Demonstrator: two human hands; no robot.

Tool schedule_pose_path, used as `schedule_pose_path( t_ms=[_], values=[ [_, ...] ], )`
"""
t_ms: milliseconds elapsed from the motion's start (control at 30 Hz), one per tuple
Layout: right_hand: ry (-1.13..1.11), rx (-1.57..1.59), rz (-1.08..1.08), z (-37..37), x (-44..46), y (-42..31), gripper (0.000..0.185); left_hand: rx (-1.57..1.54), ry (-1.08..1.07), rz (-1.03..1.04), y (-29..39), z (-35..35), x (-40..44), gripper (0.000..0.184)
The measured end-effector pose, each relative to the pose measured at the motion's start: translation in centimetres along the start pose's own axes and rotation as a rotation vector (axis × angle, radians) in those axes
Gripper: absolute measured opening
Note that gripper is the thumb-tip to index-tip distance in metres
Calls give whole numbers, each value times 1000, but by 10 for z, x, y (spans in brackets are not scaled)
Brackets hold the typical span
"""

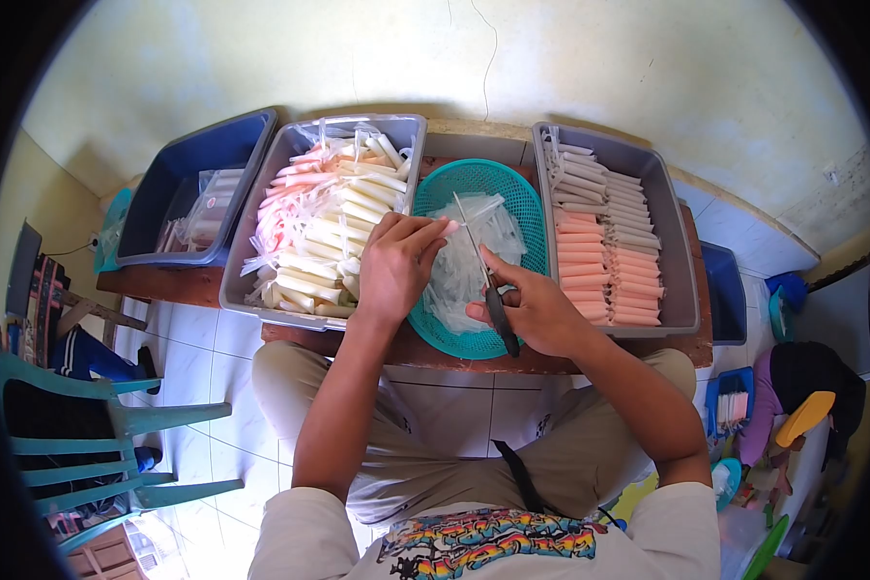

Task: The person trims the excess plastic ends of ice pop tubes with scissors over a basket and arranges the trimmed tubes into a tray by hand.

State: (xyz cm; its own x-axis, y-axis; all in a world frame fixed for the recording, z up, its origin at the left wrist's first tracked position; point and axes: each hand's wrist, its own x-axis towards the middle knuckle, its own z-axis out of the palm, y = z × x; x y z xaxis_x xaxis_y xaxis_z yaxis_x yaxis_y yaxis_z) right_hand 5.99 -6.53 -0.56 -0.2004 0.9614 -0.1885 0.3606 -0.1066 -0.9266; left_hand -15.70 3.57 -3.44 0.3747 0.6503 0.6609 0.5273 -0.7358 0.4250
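Note:
My left hand (401,261) is closed, its fingers pinching a plastic-wrapped stick (451,227) that mostly hides behind them; only a pale end shows. In my right hand (541,311) is a pair of scissors (496,304) with black handles. Its blades point up and away, close beside the left fingertips. Below both hands sits a round turquoise basket (532,227) holding a heap of clear plastic scraps (478,266). To the left, a grey tub (418,145) holds many loose pink and cream plastic-wrapped sticks (333,227) with long plastic tails.
A grey tub (681,242) on the right holds stacked rows of pink and beige sticks (580,261). A dark blue tub (145,208) with packed bags stands far left on the wooden table (164,282). Green chair (116,425) at left; another person (764,396) sits at lower right.

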Motion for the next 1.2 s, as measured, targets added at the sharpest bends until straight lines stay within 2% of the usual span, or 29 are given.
schedule_pose_path(
  t_ms=[267, 600, 700, 767, 900, 967, 1067, 1200],
  values=[
    [-3, 4, 15, 2, -1, -1, 105, 17, 2, 2, -1, 0, -1, 31],
    [26, -67, 29, 0, 3, 2, 110, 13, -1, 6, -1, -1, -2, 31],
    [58, -157, 28, -1, 7, 0, 111, 8, 14, 17, 1, -1, 1, 33],
    [137, -365, 1, -1, 11, 2, 110, 7, 25, 28, 2, -2, 2, 36],
    [151, -394, 22, 1, 19, 9, 111, -6, 40, 18, 3, -2, 3, 36],
    [168, -537, 45, 8, 24, 9, 104, -15, 48, 20, 3, -1, 4, 36],
    [189, -579, 19, 20, 32, 19, 102, -34, 48, 14, 4, 1, 4, 35],
    [211, -616, -6, 35, 49, 45, 106, -35, 45, 23, 4, 2, 6, 35]
  ],
)
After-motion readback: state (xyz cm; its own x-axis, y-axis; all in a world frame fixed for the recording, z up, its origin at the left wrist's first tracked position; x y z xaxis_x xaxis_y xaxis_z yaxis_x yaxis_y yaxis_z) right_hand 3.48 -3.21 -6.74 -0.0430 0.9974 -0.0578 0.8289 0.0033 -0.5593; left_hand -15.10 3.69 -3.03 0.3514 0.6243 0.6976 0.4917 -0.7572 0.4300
